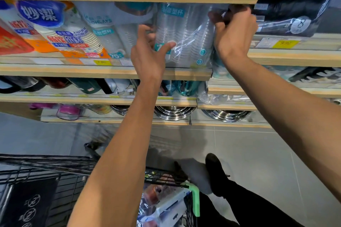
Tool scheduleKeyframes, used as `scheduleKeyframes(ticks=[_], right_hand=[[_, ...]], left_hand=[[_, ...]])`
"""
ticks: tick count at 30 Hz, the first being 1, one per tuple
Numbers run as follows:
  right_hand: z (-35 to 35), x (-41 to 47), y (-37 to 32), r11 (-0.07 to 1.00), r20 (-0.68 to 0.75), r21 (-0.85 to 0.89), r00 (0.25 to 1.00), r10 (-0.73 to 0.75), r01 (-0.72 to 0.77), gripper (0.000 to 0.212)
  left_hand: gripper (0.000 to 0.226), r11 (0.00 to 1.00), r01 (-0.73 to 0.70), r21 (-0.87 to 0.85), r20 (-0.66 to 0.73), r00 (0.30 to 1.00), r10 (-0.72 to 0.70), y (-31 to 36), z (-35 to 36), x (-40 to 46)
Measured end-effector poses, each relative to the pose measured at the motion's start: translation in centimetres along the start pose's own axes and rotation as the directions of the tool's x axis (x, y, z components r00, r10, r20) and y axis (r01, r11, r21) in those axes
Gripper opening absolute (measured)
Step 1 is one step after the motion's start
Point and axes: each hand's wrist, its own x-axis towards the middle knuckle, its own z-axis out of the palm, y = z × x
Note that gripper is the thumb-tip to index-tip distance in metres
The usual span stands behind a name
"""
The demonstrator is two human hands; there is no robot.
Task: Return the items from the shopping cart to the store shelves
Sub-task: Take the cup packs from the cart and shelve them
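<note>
Between both hands [191, 42], cup pack [186, 33].

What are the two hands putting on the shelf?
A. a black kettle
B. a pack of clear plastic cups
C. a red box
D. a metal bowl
B: the left hand and the right hand both hold the pack of clear plastic cups on the wooden shelf.
</note>
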Motion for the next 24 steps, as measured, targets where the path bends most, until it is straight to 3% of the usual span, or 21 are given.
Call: scheduleKeyframes(ticks=[5,14,19,24], right_hand=[[-0.2,-0.1,1.1,0.998,0.048,0.057,0.999,-0.016,0.013,0.030],[-0.2,1.1,2.2,0.981,0.106,-0.100,0.982,-0.156,0.166,0.044],[-0.1,2.1,2.8,0.950,0.139,-0.195,0.966,-0.218,0.243,0.033],[-0.3,2.7,2.4,0.954,0.194,-0.164,0.957,-0.217,0.250,0.024]], left_hand=[[0.061,1.000,0.002,0.005,-0.048,0.999,-0.002,0.0,1.9,-0.1],[0.059,0.945,-0.070,0.318,0.047,0.997,0.059,-0.3,3.5,0.4],[0.061,0.884,-0.115,0.453,0.095,0.992,0.081,-0.3,3.3,0.9],[0.056,0.874,-0.012,0.485,0.025,1.000,-0.001,-0.1,4.2,1.4]])
